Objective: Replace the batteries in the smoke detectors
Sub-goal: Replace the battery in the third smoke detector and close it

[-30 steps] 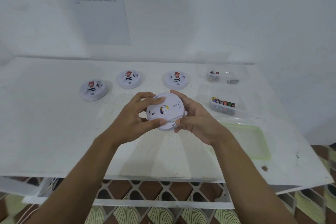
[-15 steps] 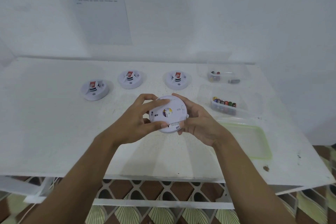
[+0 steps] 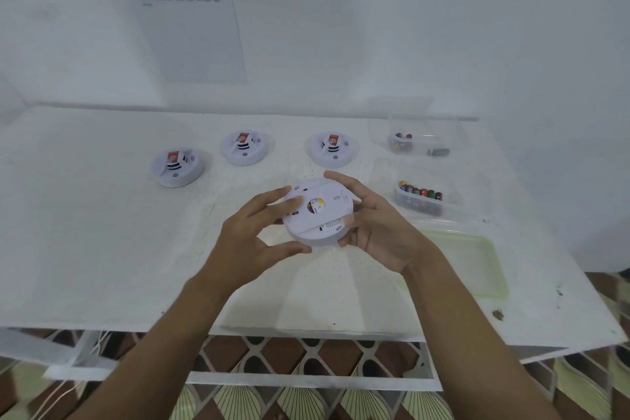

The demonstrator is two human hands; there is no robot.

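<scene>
A round white smoke detector [image 3: 318,211] is held above the table with its back plate facing me. My left hand [image 3: 254,237] grips its left edge, thumb under the lower rim and fingers on the back. My right hand [image 3: 373,232] cups its right side. Three more white detectors lie face up in a row behind: the left detector [image 3: 176,164], the middle detector [image 3: 244,148] and the right detector [image 3: 333,148], each with a red label. A clear tub of batteries [image 3: 422,199] stands to the right.
A second clear tub [image 3: 421,143] with a few batteries stands at the back right. A green-rimmed lid [image 3: 477,266] lies near my right wrist. The white table [image 3: 85,232] ends at the wall, where a printed sheet [image 3: 180,10] hangs.
The detector has turned a little between my hands and its back plate now tilts more toward me. My left fingers have spread further across the back.
</scene>
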